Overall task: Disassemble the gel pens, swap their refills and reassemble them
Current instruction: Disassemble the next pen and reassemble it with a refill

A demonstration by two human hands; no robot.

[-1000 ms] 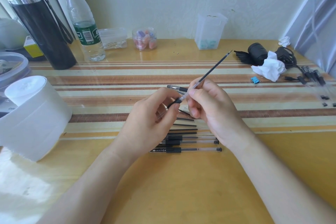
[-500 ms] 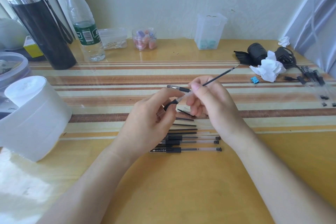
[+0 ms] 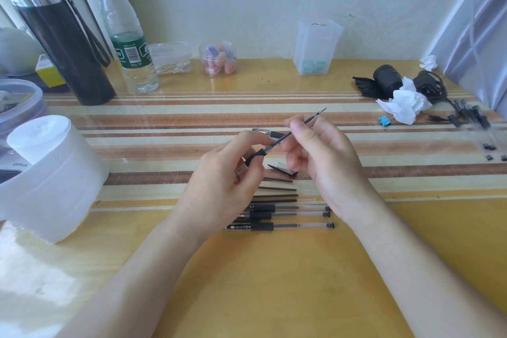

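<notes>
Pen (image 3: 262, 151): held above table (image 3: 274, 282), mid-scene, betw. both hands; long axis diagonal, low-left to up-right; black grip end sat low-left.
Refill (image 3: 312, 117): in line w/ pen, one end inside the clear barrel; free end pointed up-right, away from the person, toward the wall.
L hand (image 3: 219, 181): fingers curled round pen's grip end, thumb on top.
R hand (image 3: 323, 156): thumb & forefinger pinched refill just past the barrel mouth; other fingers loosely curled.
Pen row (image 3: 277, 226): lay on table under the hands, side by side, axes left-right, end plugs to the right.
Loose refills (image 3: 277, 189): lay just behind pen row, parallel to it.
Black part (image 3: 282, 170): on table betw. the hands; couldn't tell what it was.
Roll (image 3: 49, 178): white, at left.
Bottle (image 3: 129, 44), flask (image 3: 63, 41): upright, back left.
Tissue (image 3: 406, 105): crumpled, back right; blue clip (image 3: 384, 121) just beside.
</notes>
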